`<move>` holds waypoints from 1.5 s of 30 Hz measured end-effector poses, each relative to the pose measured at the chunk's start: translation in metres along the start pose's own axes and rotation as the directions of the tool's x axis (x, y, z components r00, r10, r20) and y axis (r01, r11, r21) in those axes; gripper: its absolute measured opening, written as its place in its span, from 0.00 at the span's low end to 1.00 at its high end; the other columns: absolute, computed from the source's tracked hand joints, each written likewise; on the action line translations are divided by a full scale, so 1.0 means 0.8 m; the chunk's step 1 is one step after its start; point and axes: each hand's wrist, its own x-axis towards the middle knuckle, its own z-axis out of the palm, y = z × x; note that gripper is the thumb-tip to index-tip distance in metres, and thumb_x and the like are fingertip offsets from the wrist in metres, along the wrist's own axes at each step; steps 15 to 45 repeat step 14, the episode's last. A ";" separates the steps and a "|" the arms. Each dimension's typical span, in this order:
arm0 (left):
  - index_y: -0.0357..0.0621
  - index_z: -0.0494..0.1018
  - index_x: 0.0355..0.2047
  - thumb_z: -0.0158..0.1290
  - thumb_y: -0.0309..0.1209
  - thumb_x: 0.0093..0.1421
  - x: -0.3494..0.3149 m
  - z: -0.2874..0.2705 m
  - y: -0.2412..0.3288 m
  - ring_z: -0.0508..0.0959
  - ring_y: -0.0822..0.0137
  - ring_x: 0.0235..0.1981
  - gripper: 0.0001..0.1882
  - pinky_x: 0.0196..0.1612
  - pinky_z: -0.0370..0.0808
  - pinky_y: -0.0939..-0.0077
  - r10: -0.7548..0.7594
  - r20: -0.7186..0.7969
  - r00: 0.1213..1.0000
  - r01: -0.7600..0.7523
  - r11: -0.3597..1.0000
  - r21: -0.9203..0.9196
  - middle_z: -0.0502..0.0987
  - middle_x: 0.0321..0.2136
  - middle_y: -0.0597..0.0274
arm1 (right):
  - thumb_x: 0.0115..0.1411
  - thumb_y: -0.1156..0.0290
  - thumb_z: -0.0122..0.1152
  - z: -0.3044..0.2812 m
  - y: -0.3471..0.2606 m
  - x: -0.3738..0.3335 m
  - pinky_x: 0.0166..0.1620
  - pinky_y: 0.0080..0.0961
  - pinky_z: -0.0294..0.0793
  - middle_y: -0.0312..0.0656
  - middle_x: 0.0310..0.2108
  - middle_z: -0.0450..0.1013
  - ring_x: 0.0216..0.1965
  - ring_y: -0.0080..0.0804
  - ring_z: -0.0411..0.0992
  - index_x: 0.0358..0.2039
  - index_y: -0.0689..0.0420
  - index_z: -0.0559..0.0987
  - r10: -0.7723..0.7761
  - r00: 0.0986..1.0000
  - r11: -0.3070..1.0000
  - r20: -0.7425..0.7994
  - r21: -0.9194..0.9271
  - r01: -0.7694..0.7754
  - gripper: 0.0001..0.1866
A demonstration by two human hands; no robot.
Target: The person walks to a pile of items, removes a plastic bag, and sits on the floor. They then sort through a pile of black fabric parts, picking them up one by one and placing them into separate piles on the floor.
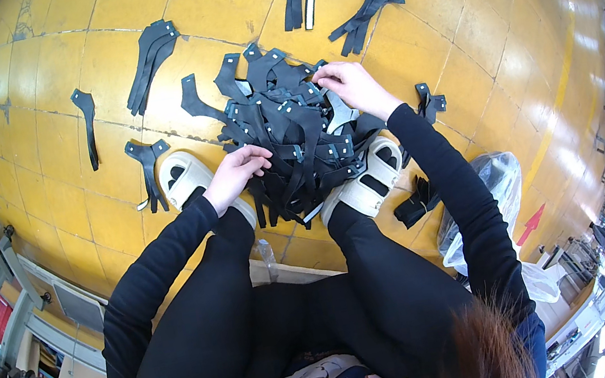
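Note:
Between my feet lies a heaped pile of black cut fabric pieces (pixel 305 129), long strips with forked or angled ends and small pale labels. Some show white or grey undersides. At the pile's far right side, my right hand (pixel 351 85) has its fingertips drawn together on the edge of a black piece; its exact grip is partly hidden. My left hand (pixel 240 170) is at the near left edge of the heap, palm down, with loosely bent fingers slightly apart and nothing visible in them.
Separate stacks of black pieces lie on the yellow tiled floor (pixel 210 2): one far left (pixel 152 62), one far right (pixel 368 4). A forked piece (pixel 148 166) sits beside my left sandal (pixel 186 180). A clear plastic bag (pixel 499 181) and a black bundle (pixel 417 202) are at the right.

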 end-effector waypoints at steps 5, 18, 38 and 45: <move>0.41 0.73 0.44 0.46 0.28 0.63 0.002 -0.001 -0.004 0.71 0.77 0.35 0.11 0.43 0.68 0.83 -0.014 -0.003 1.000 0.014 1.000 0.012 0.76 0.34 0.67 | 0.59 0.72 0.53 -0.007 0.024 -0.001 0.44 0.33 0.71 0.46 0.33 0.76 0.39 0.44 0.74 0.36 0.58 0.81 0.005 0.995 0.991 -0.099 -0.132 -0.018 0.09; 0.41 0.73 0.44 0.46 0.29 0.63 -0.001 -0.003 -0.005 0.72 0.76 0.36 0.11 0.43 0.68 0.82 0.002 0.007 1.000 -0.002 1.000 -0.008 0.76 0.34 0.67 | 0.57 0.75 0.57 -0.007 0.026 -0.005 0.47 0.30 0.68 0.42 0.43 0.71 0.45 0.36 0.70 0.46 0.53 0.78 0.071 0.995 0.964 0.065 -0.262 -0.051 0.15; 0.41 0.73 0.44 0.46 0.29 0.63 -0.001 -0.003 -0.005 0.72 0.76 0.36 0.11 0.43 0.68 0.82 0.002 0.007 1.000 -0.002 1.000 -0.008 0.76 0.34 0.67 | 0.57 0.75 0.57 -0.007 0.026 -0.005 0.47 0.30 0.68 0.42 0.43 0.71 0.45 0.36 0.70 0.46 0.53 0.78 0.071 0.995 0.964 0.065 -0.262 -0.051 0.15; 0.41 0.73 0.44 0.46 0.29 0.63 -0.001 -0.003 -0.005 0.72 0.76 0.36 0.11 0.43 0.68 0.82 0.002 0.007 1.000 -0.002 1.000 -0.008 0.76 0.34 0.67 | 0.57 0.75 0.57 -0.007 0.026 -0.005 0.47 0.30 0.68 0.42 0.43 0.71 0.45 0.36 0.70 0.46 0.53 0.78 0.071 0.995 0.964 0.065 -0.262 -0.051 0.15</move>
